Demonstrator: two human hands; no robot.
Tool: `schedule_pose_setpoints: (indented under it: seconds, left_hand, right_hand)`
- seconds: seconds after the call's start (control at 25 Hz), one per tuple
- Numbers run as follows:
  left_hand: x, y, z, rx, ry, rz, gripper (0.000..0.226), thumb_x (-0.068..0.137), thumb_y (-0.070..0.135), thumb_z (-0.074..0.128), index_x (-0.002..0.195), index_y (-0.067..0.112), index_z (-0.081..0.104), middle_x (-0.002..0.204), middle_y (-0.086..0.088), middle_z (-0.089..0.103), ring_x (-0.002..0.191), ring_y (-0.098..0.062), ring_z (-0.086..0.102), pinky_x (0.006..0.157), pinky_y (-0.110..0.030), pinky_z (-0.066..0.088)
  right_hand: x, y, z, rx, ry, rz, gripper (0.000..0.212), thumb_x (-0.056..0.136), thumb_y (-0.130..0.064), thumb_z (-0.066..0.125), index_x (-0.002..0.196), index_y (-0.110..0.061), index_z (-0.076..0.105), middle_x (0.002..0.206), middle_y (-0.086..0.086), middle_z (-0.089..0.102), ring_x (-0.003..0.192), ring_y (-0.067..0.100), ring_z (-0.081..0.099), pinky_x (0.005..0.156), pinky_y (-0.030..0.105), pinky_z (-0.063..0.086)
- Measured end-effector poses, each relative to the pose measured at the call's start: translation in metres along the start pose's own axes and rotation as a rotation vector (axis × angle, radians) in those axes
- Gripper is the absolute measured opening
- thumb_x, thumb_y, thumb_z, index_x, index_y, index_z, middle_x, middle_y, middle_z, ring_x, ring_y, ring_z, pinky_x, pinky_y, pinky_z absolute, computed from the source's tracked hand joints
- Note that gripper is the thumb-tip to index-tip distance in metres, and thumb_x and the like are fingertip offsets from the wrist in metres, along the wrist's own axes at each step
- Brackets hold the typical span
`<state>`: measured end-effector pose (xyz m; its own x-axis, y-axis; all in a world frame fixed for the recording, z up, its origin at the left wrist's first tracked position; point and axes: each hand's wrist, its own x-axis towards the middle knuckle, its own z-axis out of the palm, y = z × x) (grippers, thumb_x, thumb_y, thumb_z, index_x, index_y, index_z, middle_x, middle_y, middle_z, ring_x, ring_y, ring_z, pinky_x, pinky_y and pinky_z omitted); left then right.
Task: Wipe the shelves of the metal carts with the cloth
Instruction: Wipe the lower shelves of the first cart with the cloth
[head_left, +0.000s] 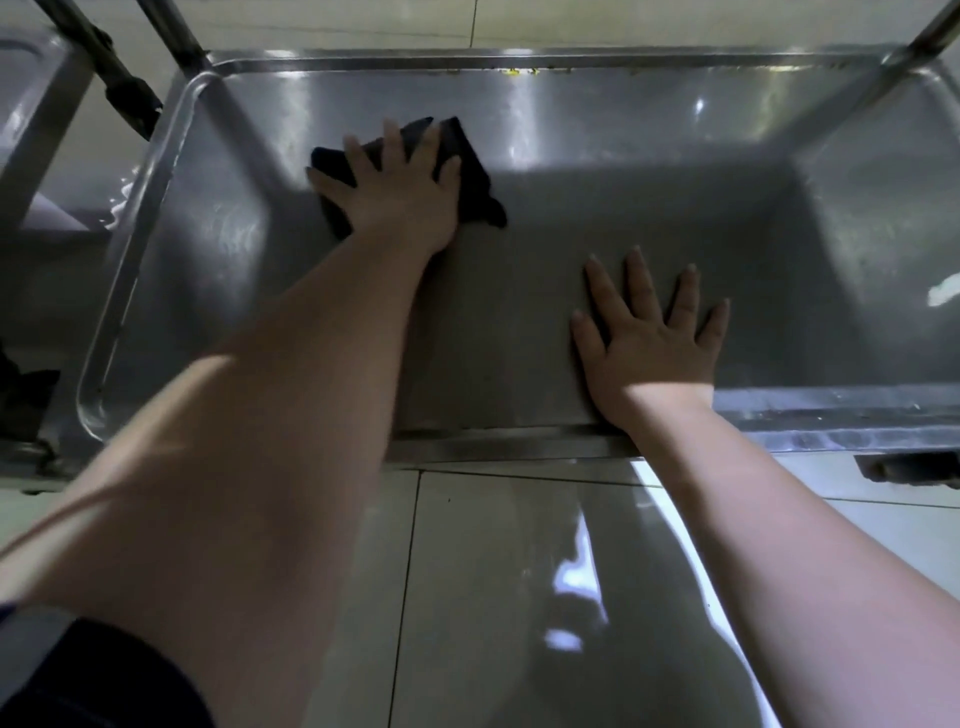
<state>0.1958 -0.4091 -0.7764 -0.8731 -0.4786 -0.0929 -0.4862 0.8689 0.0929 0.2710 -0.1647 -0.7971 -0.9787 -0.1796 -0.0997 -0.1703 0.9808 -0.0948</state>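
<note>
A low metal cart shelf with a raised rim fills the upper half of the view. A dark cloth lies flat on its far left part. My left hand presses on the cloth with straight, spread fingers and covers most of it. My right hand lies flat on the bare shelf near the front rim, fingers spread, holding nothing.
Upright cart posts rise at the back left and back right corners. A second metal cart stands close on the left. A caster wheel shows under the front right rim. Glossy floor tiles lie below.
</note>
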Motion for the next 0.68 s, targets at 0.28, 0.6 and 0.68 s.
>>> schedule_pose_setpoints:
  seconds: [0.28, 0.6, 0.68]
  left_hand:
    - [-0.022, 0.028, 0.006, 0.080, -0.019, 0.421, 0.055, 0.097, 0.065, 0.014, 0.150, 0.052, 0.007, 0.164, 0.008, 0.002, 0.150, -0.030, -0.001, 0.112, -0.068, 0.000]
    - [-0.026, 0.009, 0.009, 0.005, 0.015, 0.161, 0.054, 0.098, 0.061, 0.012, 0.151, 0.050, 0.008, 0.164, 0.003, 0.004, 0.149, -0.037, 0.000, 0.107, -0.072, -0.004]
    - [-0.044, 0.022, 0.016, 0.048, 0.019, 0.369, 0.054, 0.097, 0.064, 0.012, 0.150, 0.053, 0.008, 0.164, 0.006, 0.004, 0.149, -0.033, 0.001, 0.108, -0.070, -0.002]
  right_hand:
    - [0.003, 0.004, -0.002, 0.008, -0.002, -0.015, 0.057, 0.097, -0.061, 0.020, 0.150, -0.053, 0.003, 0.164, -0.013, -0.004, 0.149, 0.035, -0.011, 0.116, 0.059, -0.008]
    - [0.000, -0.023, -0.003, 0.018, 0.030, -0.007, 0.058, 0.098, -0.054, 0.027, 0.153, -0.043, 0.011, 0.164, -0.008, 0.002, 0.147, 0.041, -0.010, 0.114, 0.062, -0.009]
    - [-0.004, -0.038, 0.000, 0.018, 0.034, -0.097, 0.058, 0.099, -0.054, 0.027, 0.154, -0.041, 0.012, 0.164, -0.008, 0.001, 0.148, 0.038, -0.012, 0.116, 0.058, -0.011]
